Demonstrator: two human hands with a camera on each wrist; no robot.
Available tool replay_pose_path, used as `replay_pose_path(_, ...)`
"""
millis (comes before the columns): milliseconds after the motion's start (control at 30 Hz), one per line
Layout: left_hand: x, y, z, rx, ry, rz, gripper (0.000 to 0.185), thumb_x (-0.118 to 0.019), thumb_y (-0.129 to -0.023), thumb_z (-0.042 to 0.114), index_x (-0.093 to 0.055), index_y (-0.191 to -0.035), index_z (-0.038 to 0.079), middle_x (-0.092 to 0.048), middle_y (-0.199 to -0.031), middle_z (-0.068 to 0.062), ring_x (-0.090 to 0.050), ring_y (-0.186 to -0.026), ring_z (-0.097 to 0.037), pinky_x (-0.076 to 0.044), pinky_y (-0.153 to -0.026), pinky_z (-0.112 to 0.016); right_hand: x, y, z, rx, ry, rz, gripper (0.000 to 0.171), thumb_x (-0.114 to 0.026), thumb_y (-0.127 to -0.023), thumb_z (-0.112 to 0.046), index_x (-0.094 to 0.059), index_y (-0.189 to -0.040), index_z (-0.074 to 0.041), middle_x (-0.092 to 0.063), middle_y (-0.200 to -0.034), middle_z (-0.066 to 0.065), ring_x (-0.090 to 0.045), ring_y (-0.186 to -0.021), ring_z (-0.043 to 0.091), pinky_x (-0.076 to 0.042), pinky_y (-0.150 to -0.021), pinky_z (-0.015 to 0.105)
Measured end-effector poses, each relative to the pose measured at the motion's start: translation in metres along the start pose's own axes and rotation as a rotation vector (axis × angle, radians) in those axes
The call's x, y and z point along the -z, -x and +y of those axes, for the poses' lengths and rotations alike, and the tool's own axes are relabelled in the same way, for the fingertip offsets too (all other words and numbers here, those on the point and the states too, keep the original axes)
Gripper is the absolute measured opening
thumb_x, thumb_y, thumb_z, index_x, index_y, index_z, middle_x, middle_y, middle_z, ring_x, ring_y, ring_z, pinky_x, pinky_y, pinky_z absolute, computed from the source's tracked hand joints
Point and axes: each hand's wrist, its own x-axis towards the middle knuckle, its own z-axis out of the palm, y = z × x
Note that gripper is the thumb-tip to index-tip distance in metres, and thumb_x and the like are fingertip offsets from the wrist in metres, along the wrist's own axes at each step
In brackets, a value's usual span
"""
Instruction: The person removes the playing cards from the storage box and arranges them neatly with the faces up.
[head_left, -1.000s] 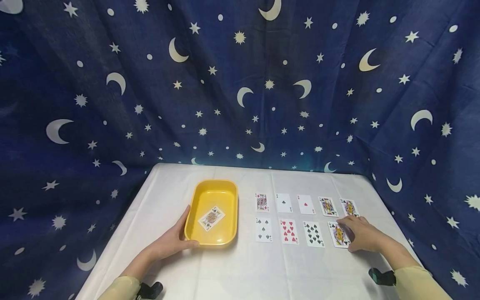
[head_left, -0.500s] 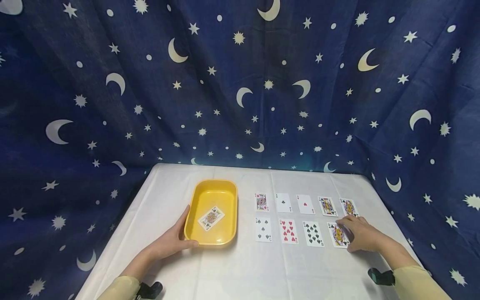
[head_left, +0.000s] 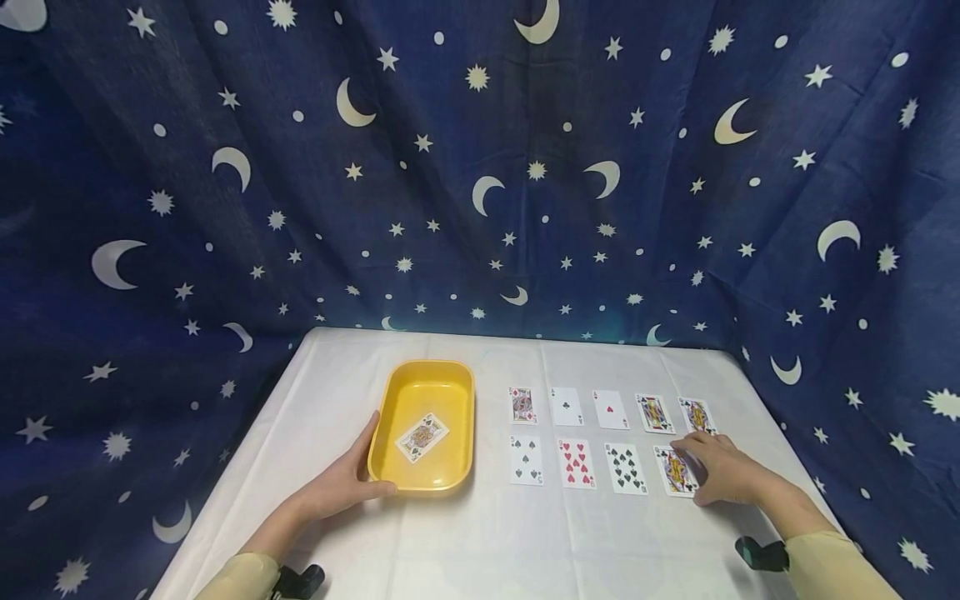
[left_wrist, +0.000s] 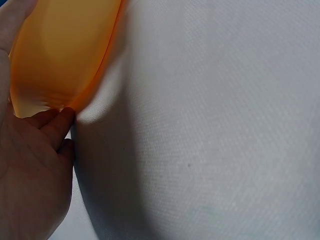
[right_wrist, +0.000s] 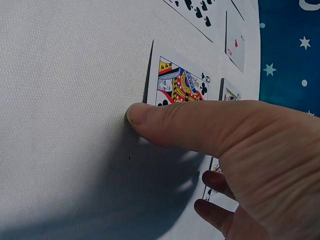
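The left hand (head_left: 341,483) rests against the near left corner of the yellow tray (head_left: 390,400), its thumb along the tray's side and its fingers (left_wrist: 55,125) touching the wall low down; the fingers look fairly straight, and they do not wrap around the rim. Inside the tray one face card (head_left: 422,437) lies tilted. The tray stands on the white counter (head_left: 480,533), left of two rows of cards. The right hand (head_left: 723,471) lies on the queen of clubs (right_wrist: 180,82), the last card of the near row; its thumb presses the card's near edge and the other fingers curl over the far side. The card is flat on the counter.
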Motion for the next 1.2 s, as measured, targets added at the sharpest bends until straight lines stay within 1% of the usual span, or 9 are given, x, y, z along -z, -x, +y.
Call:
replay_pose_path(233,-0.001,0.000,0.001,-0.002,0.012,-0.010,0.125,-0.087,-0.081,0.042,0.004,-0.166,0.027,0.002,-0.172,-0.004,-0.001,-0.156,-0.030,-0.006,-0.122,-0.059,-0.002,0.001,0.000,-0.022,-0.009,-0.010,0.092,-0.096,-0.060,-0.019,-0.057,-0.142,-0.003,-0.038,-0.147,0.033,-0.034,-0.131,0.056,-0.033,-0.102,0.078)
replay_pose_path(600,0.000,0.001,0.002,0.013,0.019,-0.010,0.126,-0.087,-0.080,0.043,0.004,-0.166,0.028,0.002,-0.172,-0.004,0.000,-0.157,-0.031,-0.006,-0.122,-0.060,-0.002,0.001,0.000,-0.023,-0.003,-0.006,0.093,-0.096,-0.059,-0.019,-0.057,-0.142,-0.003,-0.039,-0.148,0.033,-0.035,-0.130,0.056,-0.034,-0.101,0.078)
replay_pose_path(733,-0.001,0.002,0.001,0.014,0.015,-0.004,0.127,-0.087,-0.080,0.043,0.004,-0.166,0.028,0.002,-0.172,-0.004,-0.001,-0.156,-0.030,-0.006,-0.122,-0.060,0.000,0.000,-0.001,-0.016,-0.002,-0.007,0.093,-0.095,-0.060,-0.021,-0.057,-0.142,-0.004,-0.039,-0.148,0.032,-0.035,-0.131,0.055,-0.033,-0.101,0.077)
replay_pose_path(867,-0.001,0.002,0.001,0.016,0.011,-0.001,0.126,-0.087,-0.079,0.044,0.004,-0.166,0.028,0.002,-0.172,-0.003,-0.001,-0.156,-0.030,-0.007,-0.122,-0.060,0.003,-0.002,-0.002,0.017,-0.001,0.022,0.092,-0.096,-0.059,-0.026,-0.059,-0.139,-0.001,-0.044,-0.144,0.034,-0.038,-0.128,0.055,-0.035,-0.101,0.076)
replay_pose_path(967,0.000,0.002,0.001,0.017,0.011,-0.004,0.126,-0.087,-0.079,0.044,0.004,-0.166,0.029,0.002,-0.172,-0.003,-0.001,-0.156,-0.030,-0.007,-0.122,-0.060,0.005,-0.003,-0.006,0.040,0.006,0.062,0.088,-0.094,-0.064,-0.033,-0.060,-0.138,0.000,-0.047,-0.142,0.035,-0.040,-0.125,0.055,-0.036,-0.101,0.075)
replay_pose_path(1067,0.000,0.002,0.001,0.011,0.018,-0.008,0.126,-0.088,-0.080,0.043,0.004,-0.166,0.029,0.002,-0.172,-0.003,-0.001,-0.156,-0.030,-0.007,-0.122,-0.060,0.008,-0.005,-0.014,0.056,0.016,0.101,0.082,-0.090,-0.072,-0.041,-0.060,-0.137,-0.001,-0.049,-0.141,0.034,-0.041,-0.127,0.054,-0.036,-0.101,0.075)
replay_pose_path(1200,0.001,0.003,0.001,0.006,0.023,-0.015,0.126,-0.087,-0.081,0.042,0.005,-0.165,0.029,0.003,-0.172,-0.003,0.000,-0.156,-0.030,-0.007,-0.122,-0.059,0.011,-0.010,-0.033,0.088,0.040,0.162,0.076,-0.085,-0.080,-0.042,-0.060,-0.139,-0.002,-0.052,-0.140,0.031,-0.041,-0.130,0.054,-0.035,-0.102,0.075)
